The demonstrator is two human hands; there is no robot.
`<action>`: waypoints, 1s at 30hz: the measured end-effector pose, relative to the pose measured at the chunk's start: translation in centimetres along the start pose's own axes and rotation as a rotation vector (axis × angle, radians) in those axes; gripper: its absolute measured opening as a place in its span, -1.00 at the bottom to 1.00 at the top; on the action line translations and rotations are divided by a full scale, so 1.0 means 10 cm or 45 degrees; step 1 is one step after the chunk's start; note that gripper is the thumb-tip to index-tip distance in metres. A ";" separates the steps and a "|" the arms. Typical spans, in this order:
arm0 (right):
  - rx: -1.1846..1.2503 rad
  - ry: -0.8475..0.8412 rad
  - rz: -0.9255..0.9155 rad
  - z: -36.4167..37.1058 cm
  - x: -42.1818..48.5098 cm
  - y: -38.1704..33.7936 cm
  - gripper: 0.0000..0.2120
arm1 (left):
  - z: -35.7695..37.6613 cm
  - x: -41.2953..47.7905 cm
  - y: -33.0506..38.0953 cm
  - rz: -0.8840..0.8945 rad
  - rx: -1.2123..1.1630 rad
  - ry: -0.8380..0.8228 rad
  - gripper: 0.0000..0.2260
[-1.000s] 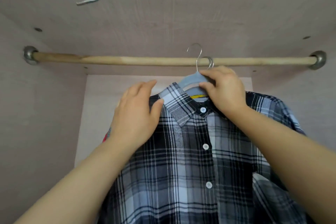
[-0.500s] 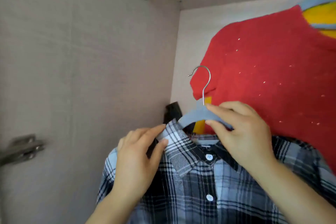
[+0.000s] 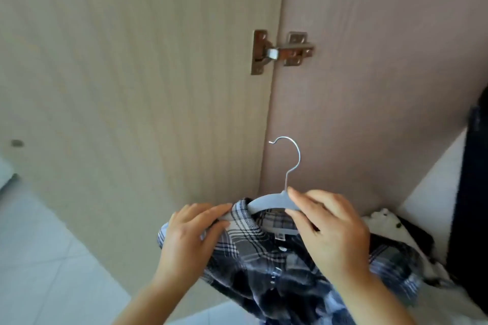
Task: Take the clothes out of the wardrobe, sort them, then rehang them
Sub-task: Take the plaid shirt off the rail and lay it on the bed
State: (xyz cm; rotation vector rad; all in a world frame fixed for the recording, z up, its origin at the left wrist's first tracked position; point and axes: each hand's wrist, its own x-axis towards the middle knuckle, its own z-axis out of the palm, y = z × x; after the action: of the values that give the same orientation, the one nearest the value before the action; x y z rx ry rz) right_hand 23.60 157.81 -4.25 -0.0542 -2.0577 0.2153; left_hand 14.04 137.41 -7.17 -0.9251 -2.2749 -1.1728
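Shirt: a blue, black and white plaid shirt with a turned-down collar and small pale buttons running down the front. The checks are broad dark blocks crossed by thin white lines. A small tag shows inside the neck. The lower part is blurred.
Where the shirt is: low in the view, on its hanger, held in front of the corner where the door meets the side panel. It touches neither.
Hanger: a flat grey-blue hanger with a thin silver wire hook. The hook stands upright and free, hooked on nothing. The hanger's arms run into the collar.
Left hand: the left hand pinches the collar edge at the shirt's shoulder, fingers on top and thumb below.
Right hand: the right hand grasps the hanger at its neck, just under the hook, forefinger above and thumb beneath.
Door: a beige wood-grain wardrobe door, swung open on the left.
Hinge: a metal cabinet hinge joins the door to the pinkish-brown side panel.
Floor: pale tiled floor at lower left.
Right edge: a dark garment hangs there. Below it lies a white and black fabric, close behind the shirt's shoulder.
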 end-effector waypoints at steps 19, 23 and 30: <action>0.824 -0.336 -0.437 1.99 0.01 -3.54 -0.74 | -3.04 -1.60 -1.76 -0.580 0.602 0.488 -0.73; 0.936 -0.394 -0.481 2.48 -0.01 -4.56 -0.76 | -3.81 -1.90 -2.20 -0.668 0.750 0.601 -0.78; 1.240 -0.539 -0.479 3.12 0.03 -5.91 -0.74 | -4.74 -2.26 -2.81 -0.799 0.979 0.749 -0.78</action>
State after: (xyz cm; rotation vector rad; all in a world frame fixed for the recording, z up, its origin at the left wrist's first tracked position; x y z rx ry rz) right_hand -0.75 95.71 -8.04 1.0347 -2.1057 1.0250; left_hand 12.37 77.95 -10.18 0.3967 -2.2262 -0.5330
